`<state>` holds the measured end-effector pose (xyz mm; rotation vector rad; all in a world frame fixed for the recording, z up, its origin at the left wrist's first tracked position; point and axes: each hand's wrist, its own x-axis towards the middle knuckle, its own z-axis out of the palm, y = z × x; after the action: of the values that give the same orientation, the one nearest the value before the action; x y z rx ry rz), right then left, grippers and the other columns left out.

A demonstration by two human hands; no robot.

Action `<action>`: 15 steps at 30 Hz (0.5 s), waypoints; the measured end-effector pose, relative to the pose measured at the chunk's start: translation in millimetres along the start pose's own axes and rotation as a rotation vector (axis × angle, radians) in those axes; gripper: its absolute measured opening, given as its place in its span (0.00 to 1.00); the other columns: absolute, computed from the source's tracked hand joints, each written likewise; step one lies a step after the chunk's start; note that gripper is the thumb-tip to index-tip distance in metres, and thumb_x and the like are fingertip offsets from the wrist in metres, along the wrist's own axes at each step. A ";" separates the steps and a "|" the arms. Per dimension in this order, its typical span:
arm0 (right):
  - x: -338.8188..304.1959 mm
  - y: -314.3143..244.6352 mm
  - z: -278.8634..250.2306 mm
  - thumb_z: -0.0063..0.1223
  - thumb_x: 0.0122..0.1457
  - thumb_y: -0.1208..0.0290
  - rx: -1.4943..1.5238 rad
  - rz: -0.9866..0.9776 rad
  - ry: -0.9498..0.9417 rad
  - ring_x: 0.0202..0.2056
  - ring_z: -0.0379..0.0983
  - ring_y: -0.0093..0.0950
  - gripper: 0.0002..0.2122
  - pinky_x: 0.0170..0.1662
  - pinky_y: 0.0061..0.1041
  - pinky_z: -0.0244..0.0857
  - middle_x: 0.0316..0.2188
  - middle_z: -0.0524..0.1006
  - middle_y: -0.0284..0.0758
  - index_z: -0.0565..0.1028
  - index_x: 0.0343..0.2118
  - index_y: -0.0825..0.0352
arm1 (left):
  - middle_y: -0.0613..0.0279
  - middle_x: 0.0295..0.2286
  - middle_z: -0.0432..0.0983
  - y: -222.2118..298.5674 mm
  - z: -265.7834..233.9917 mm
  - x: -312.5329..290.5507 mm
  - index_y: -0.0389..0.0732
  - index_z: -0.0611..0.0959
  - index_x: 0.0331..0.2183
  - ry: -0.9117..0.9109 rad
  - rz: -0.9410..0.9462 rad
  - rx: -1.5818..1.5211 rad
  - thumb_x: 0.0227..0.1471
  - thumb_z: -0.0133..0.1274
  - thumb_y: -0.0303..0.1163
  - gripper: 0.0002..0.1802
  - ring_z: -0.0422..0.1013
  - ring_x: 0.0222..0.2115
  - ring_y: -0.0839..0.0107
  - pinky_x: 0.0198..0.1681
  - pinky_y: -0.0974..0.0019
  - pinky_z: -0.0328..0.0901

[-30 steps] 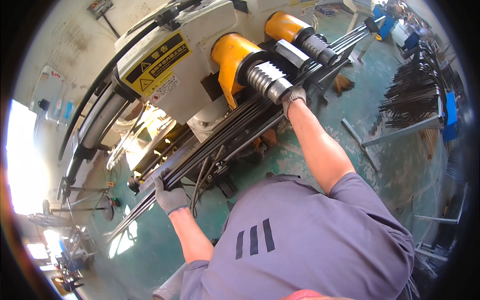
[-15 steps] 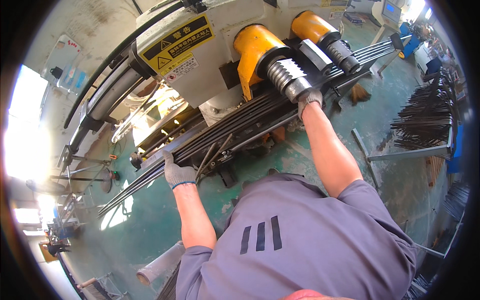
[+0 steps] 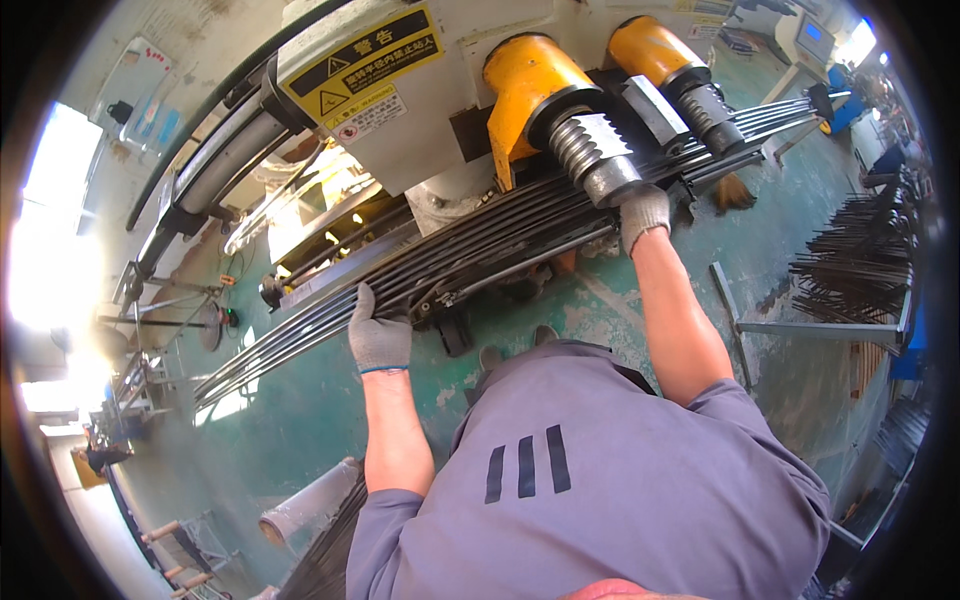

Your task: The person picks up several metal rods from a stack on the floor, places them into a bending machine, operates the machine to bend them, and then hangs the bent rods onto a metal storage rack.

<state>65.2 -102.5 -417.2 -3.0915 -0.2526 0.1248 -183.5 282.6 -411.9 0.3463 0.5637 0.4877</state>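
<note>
A bundle of long dark metal rods (image 3: 460, 243) runs slantwise along the front of a machine, from low on the left up to the right. My left hand (image 3: 380, 338), in a grey knit glove, is closed around the rods toward their left part, thumb over the top and fingers out of sight below. Farther right, my gloved right hand (image 3: 645, 217) reaches to the rods just beneath the end of a ribbed steel cylinder (image 3: 592, 150). Its fingers are hidden there. A yellow housing (image 3: 530, 75) carries that cylinder.
A second yellow housing (image 3: 655, 50) with a ribbed cylinder stands farther right, past a grey block (image 3: 655, 113). Many dark rods (image 3: 850, 260) lie on a metal rack at the right. A film-wrapped roll (image 3: 300, 505) lies at the lower left, and a broom head (image 3: 733, 193) sits beyond the rods.
The view has shifted, putting the machine slightly farther right. Two short rods that stuck out at an angle beside my left hand no longer show there. The rods' left part looks more spread.
</note>
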 end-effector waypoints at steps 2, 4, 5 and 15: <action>-13.4 1.3 -4.8 0.58 0.65 0.62 0.537 0.179 0.153 0.39 0.80 0.28 0.13 0.42 0.27 0.70 0.38 0.84 0.39 0.83 0.42 0.68 | 0.48 0.53 0.78 -12.1 11.5 -17.8 0.35 0.78 0.53 0.039 -0.016 -0.002 0.67 0.52 0.35 0.18 0.74 0.54 0.49 0.59 0.39 0.71; -18.3 13.6 7.8 0.57 0.67 0.60 1.301 0.489 0.321 0.31 0.77 0.31 0.19 0.36 0.29 0.69 0.32 0.83 0.44 0.80 0.40 0.77 | 0.49 0.51 0.79 -17.9 14.6 -35.0 0.36 0.78 0.52 0.138 0.005 -0.009 0.69 0.51 0.39 0.18 0.75 0.53 0.49 0.58 0.40 0.71; -22.4 21.3 11.2 0.57 0.67 0.58 1.400 0.487 0.383 0.30 0.77 0.31 0.19 0.35 0.29 0.69 0.32 0.83 0.44 0.80 0.40 0.77 | 0.50 0.50 0.79 -15.9 1.8 -37.8 0.36 0.78 0.51 0.166 -0.006 -0.033 0.69 0.50 0.41 0.19 0.74 0.53 0.49 0.58 0.40 0.70; -72.2 111.3 -76.1 0.51 0.70 0.56 0.438 0.523 0.757 0.28 0.77 0.27 0.18 0.32 0.30 0.69 0.28 0.82 0.35 0.82 0.49 0.66 | 0.47 0.54 0.72 117.8 -243.5 -66.8 0.33 0.72 0.57 0.776 0.232 0.168 0.69 0.47 0.54 0.33 0.72 0.51 0.52 0.53 0.50 0.68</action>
<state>18.3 -226.4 -340.8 -2.4582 0.5286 -0.8306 -414.8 388.7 -525.2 0.3800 1.3322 0.8070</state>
